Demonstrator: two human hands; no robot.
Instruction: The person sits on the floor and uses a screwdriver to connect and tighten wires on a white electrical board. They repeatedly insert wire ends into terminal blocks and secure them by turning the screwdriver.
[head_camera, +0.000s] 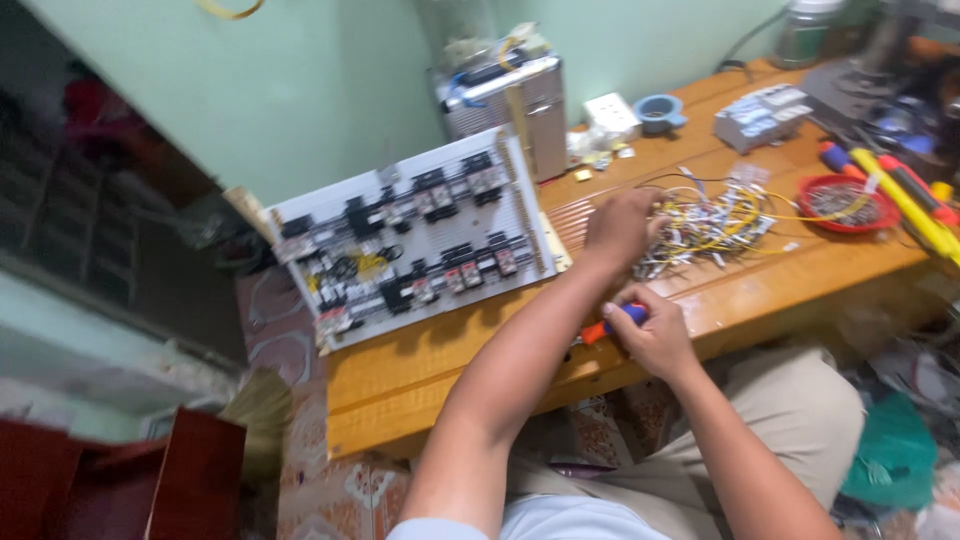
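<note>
My left hand (622, 226) reaches over the low wooden table (420, 365) and rests its fingers in a tangled bundle of yellow and white wires (715, 225). My right hand (650, 335) is closed around a screwdriver with an orange and blue handle (612, 322), held at the table's front edge. A white panel board (415, 235) covered with black electrical parts and wiring leans at the table's left end, to the left of both hands.
A red dish of small parts (838, 202), yellow and red tools (905, 195), a grey metal box (515, 100), a white socket (612, 113), a blue cup (660, 112) and a breaker block (765, 115) lie on the table. My knee (790, 400) is below the edge.
</note>
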